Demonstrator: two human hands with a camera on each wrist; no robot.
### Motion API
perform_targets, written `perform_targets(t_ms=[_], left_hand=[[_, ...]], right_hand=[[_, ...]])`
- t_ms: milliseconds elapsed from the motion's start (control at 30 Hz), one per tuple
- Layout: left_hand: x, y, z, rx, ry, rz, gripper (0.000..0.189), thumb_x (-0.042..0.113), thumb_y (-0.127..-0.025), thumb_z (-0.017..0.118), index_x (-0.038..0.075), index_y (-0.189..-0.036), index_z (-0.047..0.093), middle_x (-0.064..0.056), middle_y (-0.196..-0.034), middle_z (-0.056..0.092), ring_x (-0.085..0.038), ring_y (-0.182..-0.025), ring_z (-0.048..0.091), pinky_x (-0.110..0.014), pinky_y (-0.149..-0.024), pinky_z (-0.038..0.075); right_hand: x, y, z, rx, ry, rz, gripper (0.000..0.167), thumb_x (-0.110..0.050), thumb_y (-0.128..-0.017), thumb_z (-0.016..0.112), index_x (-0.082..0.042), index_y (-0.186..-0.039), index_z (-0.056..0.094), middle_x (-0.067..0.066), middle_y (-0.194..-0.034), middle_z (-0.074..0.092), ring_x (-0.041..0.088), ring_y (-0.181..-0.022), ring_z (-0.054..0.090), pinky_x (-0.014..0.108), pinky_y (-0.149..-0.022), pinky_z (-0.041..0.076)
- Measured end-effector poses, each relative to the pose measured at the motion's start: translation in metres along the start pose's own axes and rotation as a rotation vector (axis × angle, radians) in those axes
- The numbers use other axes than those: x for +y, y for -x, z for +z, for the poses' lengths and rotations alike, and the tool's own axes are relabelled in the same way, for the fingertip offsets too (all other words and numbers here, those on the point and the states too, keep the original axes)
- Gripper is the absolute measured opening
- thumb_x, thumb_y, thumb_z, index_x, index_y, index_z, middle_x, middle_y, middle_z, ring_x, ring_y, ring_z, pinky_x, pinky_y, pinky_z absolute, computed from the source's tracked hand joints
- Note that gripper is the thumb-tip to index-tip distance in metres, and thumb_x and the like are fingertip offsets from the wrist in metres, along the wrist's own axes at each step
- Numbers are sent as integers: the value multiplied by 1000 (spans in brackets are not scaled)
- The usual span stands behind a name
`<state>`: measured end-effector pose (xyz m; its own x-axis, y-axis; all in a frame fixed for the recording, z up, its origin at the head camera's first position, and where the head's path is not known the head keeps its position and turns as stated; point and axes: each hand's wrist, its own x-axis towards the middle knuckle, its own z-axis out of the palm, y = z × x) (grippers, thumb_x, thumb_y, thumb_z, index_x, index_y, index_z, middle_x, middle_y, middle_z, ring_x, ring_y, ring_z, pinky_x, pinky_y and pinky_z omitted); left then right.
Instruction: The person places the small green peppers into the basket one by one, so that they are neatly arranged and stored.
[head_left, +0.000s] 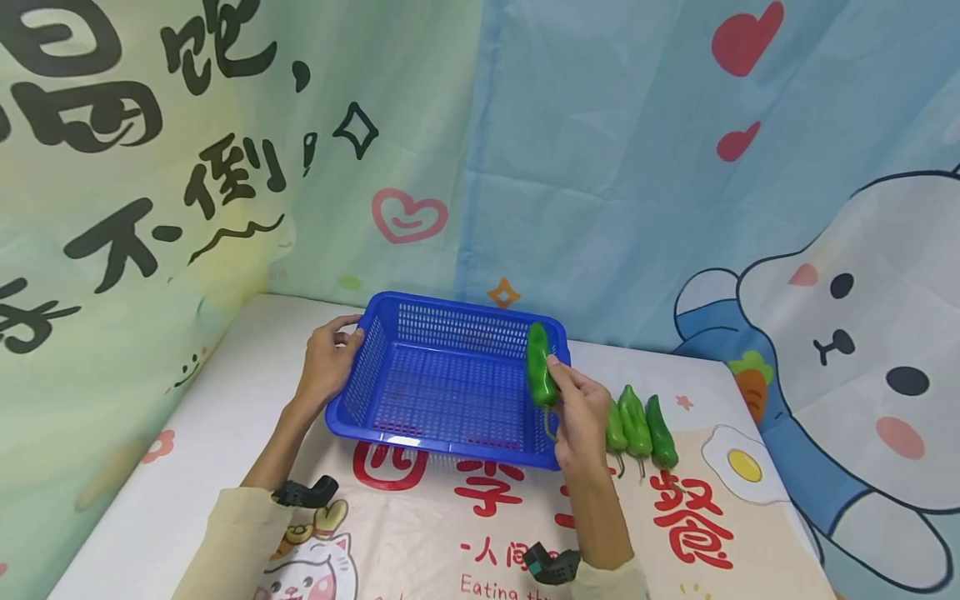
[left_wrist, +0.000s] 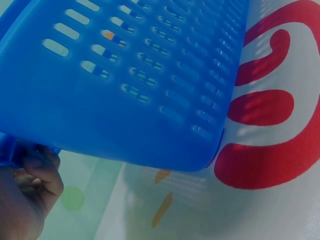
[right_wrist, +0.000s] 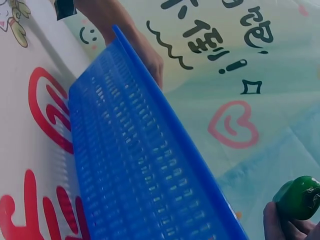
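A blue plastic mesh basket (head_left: 442, 447) sits on the table, with slotted walls. My left hand (head_left: 330, 360) grips its left rim, fingers curled at the edge; the left wrist view shows those fingers (left_wrist: 45, 172) under the rim. Above the basket's right end, my right hand (head_left: 581, 412) pinches a long green pepper (head_left: 538, 367) by its lower part, its stem hanging down. The right wrist view catches the rounded end of this pepper (right_wrist: 299, 199) beyond the basket's outer wall (right_wrist: 125, 145).
Three more green peppers (head_left: 635, 422) lie side by side just right of the basket, partly behind my right hand. The printed tablecloth (head_left: 420, 533) spreads under everything. A patterned cloth backdrop (head_left: 585, 183) rises behind the table and along its left side.
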<state>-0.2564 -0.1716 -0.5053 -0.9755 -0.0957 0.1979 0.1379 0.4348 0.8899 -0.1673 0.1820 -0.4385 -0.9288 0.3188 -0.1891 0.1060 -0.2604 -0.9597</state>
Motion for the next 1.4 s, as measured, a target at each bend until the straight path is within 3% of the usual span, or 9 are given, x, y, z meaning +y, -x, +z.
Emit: perform_targets(t_ms=[400, 667, 933, 1233, 1400], left_hand=[[1, 1, 1, 4, -2, 0, 38, 13, -111, 59, -2, -145, 65, -27, -94, 76, -8, -63, 66, -21, -56, 50], [1, 1, 1, 4, -9, 3, 38, 14, -112, 58, -2, -146, 65, -26, -92, 75, -9, -63, 64, -21, -56, 50], [0, 1, 1, 6, -11, 4, 38, 13, -111, 58, -2, -145, 65, -26, -92, 75, -10, -63, 65, -21, -56, 50], [2, 1, 1, 7, -10, 4, 38, 14, -111, 59, -2, -145, 66, -26, -91, 75, -10, -61, 64, -21, -55, 49], [1, 0, 1, 9, -12, 3, 38, 13, -111, 59, -2, -145, 66, -25, -90, 75, -9, -61, 62, -21, -55, 48]], right_hand=[[12, 4, 18, -16, 9, 37, 53, -32, -108, 71, 7, -144, 66, 13, -135, 73, 8, -104, 75, 21, -90, 61], [18, 6, 31, -33, -7, 55, 50, -28, -107, 72, 9, -139, 68, 11, -123, 78, 10, -97, 75, 21, -86, 60], [24, 7, 47, -39, 10, 78, 46, -28, -107, 72, 8, -136, 71, 18, -134, 75, 13, -103, 76, 22, -87, 62], [29, 7, 58, -30, 7, 115, 45, -27, -104, 77, 9, -131, 74, 14, -118, 80, 11, -94, 76, 20, -80, 62], [32, 7, 62, -28, 23, 159, 45, -30, -104, 77, 6, -130, 75, 14, -122, 80, 14, -97, 74, 21, -83, 61]])
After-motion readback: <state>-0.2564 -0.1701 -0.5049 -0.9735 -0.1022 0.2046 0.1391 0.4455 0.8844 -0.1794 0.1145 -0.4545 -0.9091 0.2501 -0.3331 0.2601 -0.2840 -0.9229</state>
